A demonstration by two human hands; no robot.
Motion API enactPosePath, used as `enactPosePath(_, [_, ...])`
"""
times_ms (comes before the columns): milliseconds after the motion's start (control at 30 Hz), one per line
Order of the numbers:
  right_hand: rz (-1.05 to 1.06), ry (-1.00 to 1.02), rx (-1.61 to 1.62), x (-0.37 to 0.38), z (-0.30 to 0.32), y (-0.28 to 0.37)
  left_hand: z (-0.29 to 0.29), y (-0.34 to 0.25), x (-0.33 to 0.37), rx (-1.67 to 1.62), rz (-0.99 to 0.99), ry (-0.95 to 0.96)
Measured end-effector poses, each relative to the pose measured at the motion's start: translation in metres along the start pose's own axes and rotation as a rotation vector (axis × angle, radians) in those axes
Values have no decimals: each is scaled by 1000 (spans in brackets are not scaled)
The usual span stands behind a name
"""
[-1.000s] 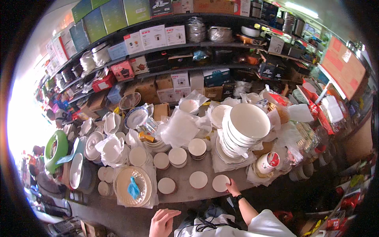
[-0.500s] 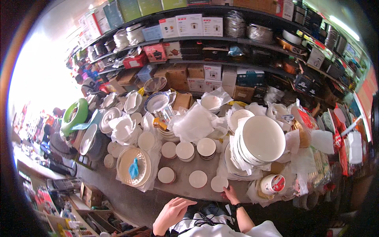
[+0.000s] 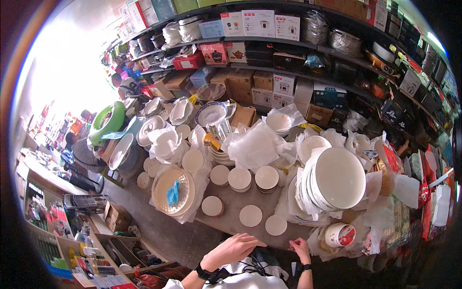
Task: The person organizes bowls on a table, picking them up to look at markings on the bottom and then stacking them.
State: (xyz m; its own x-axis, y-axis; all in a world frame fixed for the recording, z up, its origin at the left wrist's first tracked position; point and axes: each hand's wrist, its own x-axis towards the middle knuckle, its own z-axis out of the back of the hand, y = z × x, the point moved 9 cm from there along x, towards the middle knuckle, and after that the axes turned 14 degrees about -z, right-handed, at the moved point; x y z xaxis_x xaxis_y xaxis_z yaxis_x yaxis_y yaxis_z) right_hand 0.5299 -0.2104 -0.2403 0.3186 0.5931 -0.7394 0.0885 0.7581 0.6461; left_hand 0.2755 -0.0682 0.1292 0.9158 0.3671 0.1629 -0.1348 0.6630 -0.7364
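My left hand (image 3: 236, 250) is held over the near edge of the table, fingers stretched out and nothing in it. Just right of it, my right hand (image 3: 301, 249) hovers by the table edge with fingers half curled and the thumb apart; I see nothing held. Nearest to the hands lies a small round white dish (image 3: 275, 225), apart from the right fingers. Beside it sits another white dish (image 3: 250, 216), and further left a short stack of them (image 3: 212, 206). Behind these stand more small white stacks (image 3: 239, 179).
On the right, large white bowls (image 3: 340, 178) are stacked on their sides with paper between them, near a white tub (image 3: 340, 235). A beige plate (image 3: 173, 191) holding a blue cloth lies left. Wrapping paper (image 3: 254, 146) covers the middle. Shelves of boxes (image 3: 258, 23) rise behind.
My right hand has let go of the small white dish and drawn back to its right. My left hand stays stretched out. The view has swung left and down.
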Motion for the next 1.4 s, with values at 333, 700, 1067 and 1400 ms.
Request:
enactPosePath(333, [10, 34, 86, -47, -96, 121, 63, 37, -68, 1, -71, -27])
enactPosePath(700, [682, 11, -589, -7, -377, 314, 177, 99, -185, 14, 36, -203])
enactPosePath(1067, [645, -271, -1026, 83, -440, 306, 237, 147, -267, 53, 91, -330])
enactPosePath(1400, [514, -256, -1025, 71, -436, 331, 245, 184, -286, 27, 131, -300])
